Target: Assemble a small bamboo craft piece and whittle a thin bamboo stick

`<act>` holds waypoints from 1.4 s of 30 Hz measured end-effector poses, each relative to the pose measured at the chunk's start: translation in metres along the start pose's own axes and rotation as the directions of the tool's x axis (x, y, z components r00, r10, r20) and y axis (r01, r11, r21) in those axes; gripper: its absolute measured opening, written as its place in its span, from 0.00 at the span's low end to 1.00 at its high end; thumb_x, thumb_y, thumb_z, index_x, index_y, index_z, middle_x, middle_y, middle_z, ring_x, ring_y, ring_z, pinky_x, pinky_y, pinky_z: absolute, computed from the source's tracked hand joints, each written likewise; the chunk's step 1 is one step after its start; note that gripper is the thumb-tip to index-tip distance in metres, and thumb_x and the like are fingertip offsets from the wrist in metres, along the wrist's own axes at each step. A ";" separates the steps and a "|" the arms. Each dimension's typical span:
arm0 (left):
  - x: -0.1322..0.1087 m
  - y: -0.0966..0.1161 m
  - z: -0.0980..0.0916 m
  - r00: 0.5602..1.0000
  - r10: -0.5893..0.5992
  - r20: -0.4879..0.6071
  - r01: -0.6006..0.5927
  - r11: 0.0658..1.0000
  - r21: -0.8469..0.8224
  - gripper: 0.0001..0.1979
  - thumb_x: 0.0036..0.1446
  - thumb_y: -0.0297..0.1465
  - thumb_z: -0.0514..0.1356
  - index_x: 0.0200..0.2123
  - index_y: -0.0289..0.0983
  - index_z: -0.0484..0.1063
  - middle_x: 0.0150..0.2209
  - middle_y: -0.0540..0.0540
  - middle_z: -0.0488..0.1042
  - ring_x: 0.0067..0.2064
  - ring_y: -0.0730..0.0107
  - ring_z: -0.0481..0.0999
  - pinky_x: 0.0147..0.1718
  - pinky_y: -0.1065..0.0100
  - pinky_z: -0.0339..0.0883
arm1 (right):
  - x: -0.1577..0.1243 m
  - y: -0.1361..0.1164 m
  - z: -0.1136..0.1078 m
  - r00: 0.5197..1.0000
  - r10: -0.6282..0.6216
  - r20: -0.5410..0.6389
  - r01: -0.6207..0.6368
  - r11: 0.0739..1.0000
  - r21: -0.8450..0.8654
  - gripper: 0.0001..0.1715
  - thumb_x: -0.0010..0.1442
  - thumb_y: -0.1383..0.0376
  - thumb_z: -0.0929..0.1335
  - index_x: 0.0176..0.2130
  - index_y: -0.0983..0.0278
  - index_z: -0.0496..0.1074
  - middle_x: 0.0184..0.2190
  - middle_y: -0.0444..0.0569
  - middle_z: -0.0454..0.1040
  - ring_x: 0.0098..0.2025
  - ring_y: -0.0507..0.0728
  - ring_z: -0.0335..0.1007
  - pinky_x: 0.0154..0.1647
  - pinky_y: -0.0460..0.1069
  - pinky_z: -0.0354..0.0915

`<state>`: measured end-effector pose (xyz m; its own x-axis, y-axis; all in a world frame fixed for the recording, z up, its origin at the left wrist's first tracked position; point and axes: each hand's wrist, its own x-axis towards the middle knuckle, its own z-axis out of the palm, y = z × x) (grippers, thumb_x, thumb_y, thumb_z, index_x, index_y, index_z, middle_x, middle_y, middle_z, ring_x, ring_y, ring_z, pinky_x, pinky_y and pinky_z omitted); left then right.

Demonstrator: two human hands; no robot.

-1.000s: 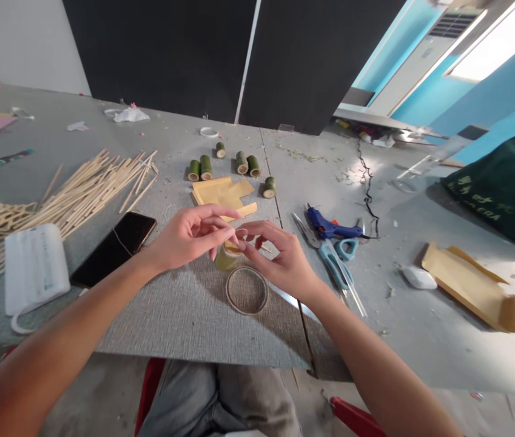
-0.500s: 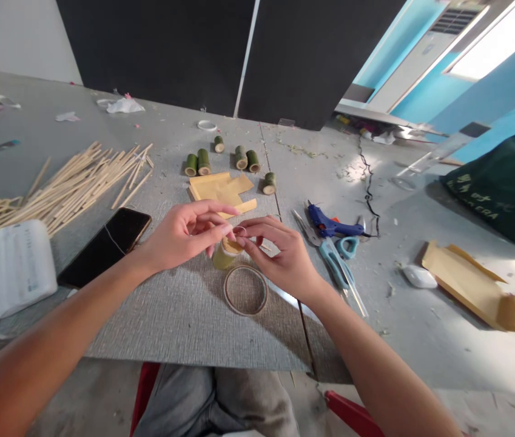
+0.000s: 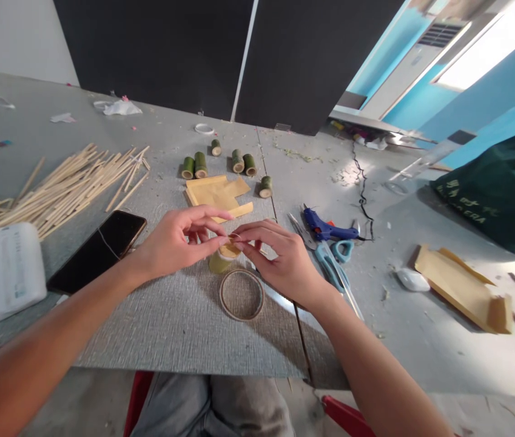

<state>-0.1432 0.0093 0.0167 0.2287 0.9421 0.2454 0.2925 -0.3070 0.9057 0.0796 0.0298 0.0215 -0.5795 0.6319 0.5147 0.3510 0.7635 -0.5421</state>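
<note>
My left hand [image 3: 179,240] and my right hand [image 3: 279,252] meet fingertip to fingertip over a short pale-green cylinder [image 3: 221,262] with a tan top, upright on the table. A thin pale strand [image 3: 238,235] curves between the fingertips. My right thumb and fingers pinch it; my left thumb and a finger close together at its other side, the tips partly hidden. Just in front of the cylinder lies a brown ring-shaped coil [image 3: 241,295], perhaps a tape roll.
Behind my hands are folded brown paper [image 3: 216,193] and several bamboo pieces [image 3: 200,165]. Wooden sticks [image 3: 75,191], a phone [image 3: 97,252] and a white device [image 3: 5,267] lie left. Right are a blue glue gun [image 3: 327,227], scissors [image 3: 332,267] and a white mouse-like object [image 3: 412,280].
The view has shifted slightly, so things on the table appear a little further left. My fingertips have lowered slightly toward the cylinder's top, still together around the thin strand.
</note>
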 end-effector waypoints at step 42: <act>0.000 -0.003 0.002 0.992 -0.120 0.025 0.122 0.987 -0.104 0.22 0.54 0.34 0.69 0.52 0.38 0.76 0.38 0.45 0.81 0.26 0.76 0.70 0.25 0.73 0.67 | 0.004 -0.004 -0.001 0.993 0.118 0.030 -0.120 0.987 0.104 0.08 0.68 0.66 0.69 0.39 0.61 0.80 0.41 0.49 0.81 0.39 0.53 0.78 0.31 0.46 0.73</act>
<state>-0.1425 0.0103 0.0134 0.2149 0.9685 0.1260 0.2203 -0.1738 0.9598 0.0769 0.0289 0.0268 -0.5563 0.7130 0.4269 0.3395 0.6638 -0.6664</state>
